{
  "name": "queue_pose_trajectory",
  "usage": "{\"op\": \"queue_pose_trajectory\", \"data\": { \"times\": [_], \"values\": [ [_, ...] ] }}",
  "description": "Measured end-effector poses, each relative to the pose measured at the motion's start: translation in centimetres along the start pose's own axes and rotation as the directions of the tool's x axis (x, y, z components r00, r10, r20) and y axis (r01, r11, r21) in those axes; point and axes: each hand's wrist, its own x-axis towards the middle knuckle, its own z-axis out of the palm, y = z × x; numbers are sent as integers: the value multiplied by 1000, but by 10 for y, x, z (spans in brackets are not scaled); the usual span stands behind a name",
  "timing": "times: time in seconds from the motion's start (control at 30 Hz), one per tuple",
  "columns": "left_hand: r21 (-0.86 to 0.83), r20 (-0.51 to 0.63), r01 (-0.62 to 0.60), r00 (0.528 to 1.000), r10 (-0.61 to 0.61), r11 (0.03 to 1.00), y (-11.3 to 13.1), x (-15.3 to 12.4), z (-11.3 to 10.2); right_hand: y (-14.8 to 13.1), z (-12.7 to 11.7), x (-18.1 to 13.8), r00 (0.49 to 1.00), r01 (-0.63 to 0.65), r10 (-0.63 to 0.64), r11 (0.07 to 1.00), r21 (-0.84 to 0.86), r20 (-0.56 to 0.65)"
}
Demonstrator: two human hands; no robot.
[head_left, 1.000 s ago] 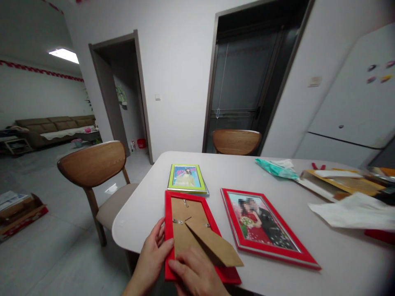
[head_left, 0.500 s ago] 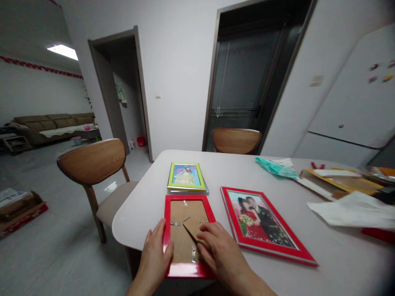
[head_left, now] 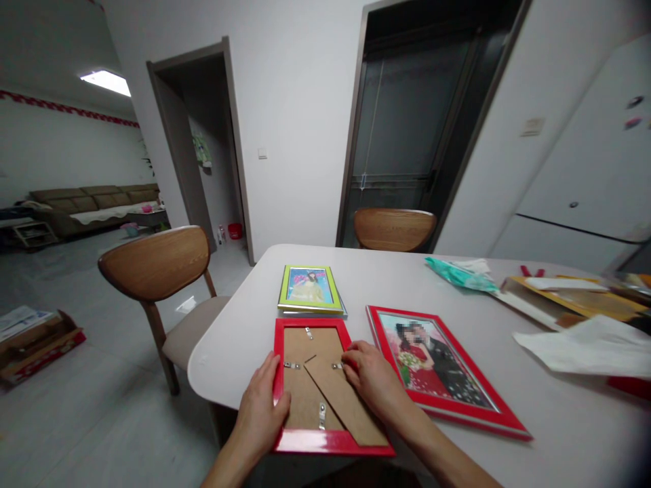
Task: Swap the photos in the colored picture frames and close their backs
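Note:
A red picture frame [head_left: 310, 332] lies face down near the front edge of the white table [head_left: 386, 285], its brown backing board and cardboard stand showing. My left hand [head_left: 262, 410] rests on the frame's left edge, fingers together, thumb by the left metal clip. My right hand [head_left: 373, 376] lies on the frame's right edge, its fingertips bent at the right metal clip. A larger red frame with a photo [head_left: 440, 369] lies face up just right of my right hand. A green frame [head_left: 309, 290] lies beyond.
Two wooden chairs stand at the table, one on the left [head_left: 160, 268], one at the far side [head_left: 394, 229]. Teal packaging [head_left: 458, 274], a yellow-edged board [head_left: 569, 298] and white paper [head_left: 590, 346] lie at the right. A cardboard box [head_left: 35, 335] sits on the floor.
My right hand moved from the frame's lower edge up across the backing to the right-side clip. The cardboard stand is uncovered again. My left hand stayed on the left edge.

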Motion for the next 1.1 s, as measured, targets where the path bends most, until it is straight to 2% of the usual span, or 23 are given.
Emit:
{"op": "queue_pose_trajectory", "data": {
  "times": [0.2, 0.3, 0.4, 0.57, 0.67, 0.8, 0.97, 1.1],
  "values": [
    [-23, -26, -14, 1000, 13, 1000, 0, -1, 0, 2, 8, 4, 999, -48, 47, 997, -65, -18],
    [-39, -32, -19, 999, 18, 999, -2, -1, 1, 0, 6, 2, 999, -16, 12, 995, -99, -45],
    [-35, -35, -46, 998, 45, 998, -5, -1, 4, -16, 7, 4, 994, 64, -70, 995, -79, -78],
    [-43, -54, -30, 998, 27, 999, -7, -1, 6, -56, 23, 19, 973, 220, -219, 976, 5, 77],
    [-49, -51, -24, 998, 22, 999, -7, -1, 6, -67, 36, 28, 971, 227, -225, 974, -24, 80],
    [-26, -49, -31, 998, 30, 999, -5, -2, 5, -66, 46, 33, 983, 181, -181, 981, -61, 14],
    [-22, -53, -31, 998, 30, 999, -7, -2, 7, -58, 47, 33, 982, 189, -189, 980, -67, 4],
    [9, -48, -42, 998, 43, 999, -8, -3, 8, -41, 42, 41, 995, 80, -86, 990, -115, -50]
  ]
}}
